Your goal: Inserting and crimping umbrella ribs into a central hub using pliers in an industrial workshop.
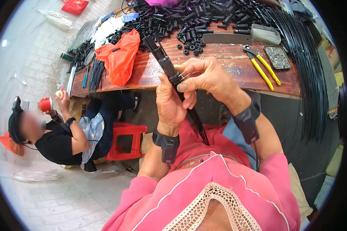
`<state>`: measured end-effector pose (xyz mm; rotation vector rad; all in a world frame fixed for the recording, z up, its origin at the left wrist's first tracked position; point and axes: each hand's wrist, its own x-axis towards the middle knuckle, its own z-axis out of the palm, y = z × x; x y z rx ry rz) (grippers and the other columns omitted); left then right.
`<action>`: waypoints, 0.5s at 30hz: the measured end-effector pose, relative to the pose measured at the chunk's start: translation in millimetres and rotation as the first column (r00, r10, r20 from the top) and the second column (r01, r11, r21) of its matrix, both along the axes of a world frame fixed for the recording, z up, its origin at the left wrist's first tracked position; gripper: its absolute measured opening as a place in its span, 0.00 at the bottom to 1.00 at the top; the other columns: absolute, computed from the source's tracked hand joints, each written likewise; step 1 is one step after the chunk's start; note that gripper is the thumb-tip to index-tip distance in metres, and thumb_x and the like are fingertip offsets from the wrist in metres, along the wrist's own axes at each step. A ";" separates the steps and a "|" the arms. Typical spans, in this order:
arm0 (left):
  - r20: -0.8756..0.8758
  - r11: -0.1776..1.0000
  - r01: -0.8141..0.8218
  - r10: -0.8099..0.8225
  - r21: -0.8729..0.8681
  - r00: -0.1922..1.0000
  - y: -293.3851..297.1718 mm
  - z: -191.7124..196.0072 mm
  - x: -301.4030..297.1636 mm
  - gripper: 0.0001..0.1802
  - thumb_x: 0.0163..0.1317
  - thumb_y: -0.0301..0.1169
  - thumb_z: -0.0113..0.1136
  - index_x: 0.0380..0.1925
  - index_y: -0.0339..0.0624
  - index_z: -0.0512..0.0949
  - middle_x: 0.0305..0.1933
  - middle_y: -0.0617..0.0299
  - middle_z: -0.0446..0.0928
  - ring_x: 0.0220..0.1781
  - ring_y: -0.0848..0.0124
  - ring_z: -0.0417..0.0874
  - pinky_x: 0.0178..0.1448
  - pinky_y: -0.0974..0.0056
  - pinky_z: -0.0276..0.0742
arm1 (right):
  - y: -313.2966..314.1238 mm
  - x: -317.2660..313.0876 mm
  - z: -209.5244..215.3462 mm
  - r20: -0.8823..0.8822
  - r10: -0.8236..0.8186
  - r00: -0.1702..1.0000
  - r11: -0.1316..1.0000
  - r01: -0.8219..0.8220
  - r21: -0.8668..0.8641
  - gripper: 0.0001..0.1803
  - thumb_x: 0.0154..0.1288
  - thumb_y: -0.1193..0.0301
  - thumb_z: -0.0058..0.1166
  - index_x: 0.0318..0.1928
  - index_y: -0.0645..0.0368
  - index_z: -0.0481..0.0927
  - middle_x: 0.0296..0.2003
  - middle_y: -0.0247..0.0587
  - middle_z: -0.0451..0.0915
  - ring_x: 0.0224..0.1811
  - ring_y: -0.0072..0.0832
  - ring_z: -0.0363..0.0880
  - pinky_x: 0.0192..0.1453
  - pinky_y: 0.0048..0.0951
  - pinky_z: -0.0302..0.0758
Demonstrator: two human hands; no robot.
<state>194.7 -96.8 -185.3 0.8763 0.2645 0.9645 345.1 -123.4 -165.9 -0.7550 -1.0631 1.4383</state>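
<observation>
A long, dark bundle of thin rods with a black plastic head, which looks like an umbrella frame (165,63), slants upward across the middle. My left hand (169,106) is wrapped round it below the head. At the ringed collar, my right hand (208,77) is closed, thumb and fingers pinched beside thin silvery wire pieces (183,74). Exactly what lies between those fingertips is hidden. The frame's lower end reaches down to my lap. On the bench just beyond my hands lie small black notched plastic pieces (191,48).
The wooden bench (227,69) carries a heap of black plastic tubes (189,17), yellow-handled pliers (261,65), a tray of small metal bits (277,57) and a red bag (121,56). Long black rods (306,77) hang over its right side. A person (61,134) sits at left, holding a red cup.
</observation>
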 end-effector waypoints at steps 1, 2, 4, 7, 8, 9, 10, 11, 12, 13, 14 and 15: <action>0.012 1.000 -0.004 0.004 0.006 1.000 -1.0 2.3 -0.2 0.32 0.71 0.59 0.37 0.55 0.44 0.72 0.20 0.63 0.68 0.11 0.74 0.63 0.16 0.68 0.60 | -4.5 -5.5 1.5 -0.017 -0.059 0.998 0.998 0.059 0.010 0.17 0.49 0.77 0.69 0.40 0.71 0.82 0.38 0.42 0.82 0.22 0.26 0.82 0.27 0.24 0.79; -0.005 0.999 -0.050 0.050 0.012 0.999 -1.5 4.0 -0.1 0.32 0.72 0.58 0.38 0.57 0.42 0.70 0.20 0.63 0.68 0.11 0.75 0.63 0.16 0.69 0.60 | -9.1 -10.7 -0.2 -0.002 -0.107 0.994 0.994 0.107 0.019 0.15 0.51 0.72 0.70 0.38 0.68 0.83 0.24 0.41 0.82 0.24 0.26 0.81 0.28 0.29 0.79; 0.004 0.993 -0.106 0.106 0.044 0.994 0.7 4.4 0.6 0.34 0.72 0.56 0.39 0.60 0.35 0.66 0.21 0.62 0.70 0.11 0.76 0.62 0.15 0.70 0.60 | -13.4 -15.1 3.9 0.215 -0.365 0.906 0.910 0.298 0.290 0.16 0.50 0.70 0.70 0.38 0.65 0.83 0.27 0.40 0.81 0.30 0.27 0.80 0.34 0.33 0.78; -0.005 0.989 -0.144 0.144 0.015 0.990 1.7 7.4 3.1 0.32 0.73 0.53 0.41 0.59 0.34 0.67 0.19 0.64 0.70 0.14 0.77 0.66 0.15 0.70 0.61 | -12.0 -13.2 7.4 0.362 -0.625 0.692 0.735 0.366 0.570 0.15 0.50 0.65 0.69 0.36 0.60 0.84 0.33 0.39 0.80 0.40 0.33 0.75 0.45 0.39 0.72; -0.001 0.990 -0.143 0.144 0.013 0.990 1.7 8.2 4.0 0.32 0.73 0.53 0.41 0.59 0.34 0.67 0.19 0.64 0.70 0.14 0.77 0.66 0.15 0.70 0.61 | -12.1 -11.5 9.9 0.415 -0.659 0.627 0.709 0.335 0.620 0.13 0.52 0.66 0.67 0.34 0.61 0.82 0.33 0.40 0.80 0.40 0.34 0.75 0.45 0.39 0.72; -0.016 0.987 -0.160 0.160 -0.008 0.987 1.8 9.3 4.8 0.32 0.73 0.53 0.41 0.59 0.33 0.68 0.19 0.64 0.70 0.13 0.77 0.66 0.15 0.70 0.61 | -11.9 -10.2 12.6 0.460 -0.693 0.556 0.682 0.297 0.668 0.11 0.54 0.67 0.66 0.33 0.62 0.81 0.33 0.41 0.81 0.39 0.35 0.76 0.45 0.39 0.72; -0.033 0.983 -0.178 0.177 -0.032 0.984 0.4 8.9 4.3 0.32 0.73 0.53 0.41 0.58 0.33 0.68 0.19 0.64 0.70 0.13 0.77 0.66 0.15 0.70 0.61 | -12.8 -11.4 12.8 0.464 -0.690 0.555 0.685 0.294 0.667 0.11 0.54 0.67 0.66 0.33 0.62 0.81 0.33 0.41 0.81 0.39 0.35 0.76 0.45 0.39 0.72; -0.030 0.983 -0.180 0.179 -0.035 0.983 -0.1 9.6 4.3 0.32 0.73 0.53 0.41 0.58 0.33 0.68 0.19 0.64 0.70 0.13 0.77 0.66 0.15 0.70 0.61 | -13.9 -13.6 13.4 0.475 -0.686 0.551 0.693 0.294 0.659 0.10 0.56 0.69 0.63 0.31 0.63 0.80 0.32 0.43 0.81 0.36 0.35 0.78 0.41 0.37 0.74; -0.037 0.983 -0.181 0.180 -0.026 0.983 0.1 11.0 4.3 0.32 0.73 0.53 0.41 0.58 0.33 0.69 0.19 0.64 0.70 0.13 0.77 0.66 0.16 0.71 0.61 | -14.9 -15.7 14.5 0.487 -0.682 0.546 0.700 0.293 0.651 0.09 0.58 0.71 0.61 0.30 0.65 0.78 0.30 0.45 0.81 0.33 0.34 0.80 0.37 0.35 0.75; -0.044 0.983 -0.183 0.182 -0.019 0.982 -0.4 11.3 3.4 0.32 0.73 0.53 0.41 0.57 0.32 0.69 0.18 0.64 0.70 0.13 0.76 0.65 0.16 0.71 0.60 | -17.3 -18.7 16.8 0.492 -0.679 0.545 0.703 0.288 0.650 0.09 0.58 0.71 0.61 0.30 0.65 0.78 0.30 0.45 0.81 0.33 0.34 0.80 0.37 0.35 0.75; -0.039 0.982 -0.185 0.184 -0.023 0.982 -0.8 10.9 2.3 0.32 0.73 0.53 0.41 0.57 0.32 0.69 0.18 0.64 0.70 0.13 0.76 0.65 0.16 0.71 0.60 | -19.6 -21.7 19.8 0.442 -0.535 0.719 0.825 0.333 0.457 0.08 0.59 0.72 0.59 0.29 0.66 0.77 0.27 0.45 0.81 0.27 0.32 0.81 0.31 0.32 0.75; -0.030 0.989 -0.148 0.147 -0.031 0.989 -1.0 10.4 1.0 0.33 0.73 0.54 0.40 0.56 0.32 0.70 0.18 0.64 0.70 0.13 0.77 0.65 0.16 0.71 0.60 | -21.0 -23.6 21.6 0.334 -0.388 0.859 0.916 0.320 0.242 0.09 0.61 0.73 0.57 0.28 0.67 0.76 0.24 0.44 0.81 0.22 0.30 0.81 0.25 0.29 0.75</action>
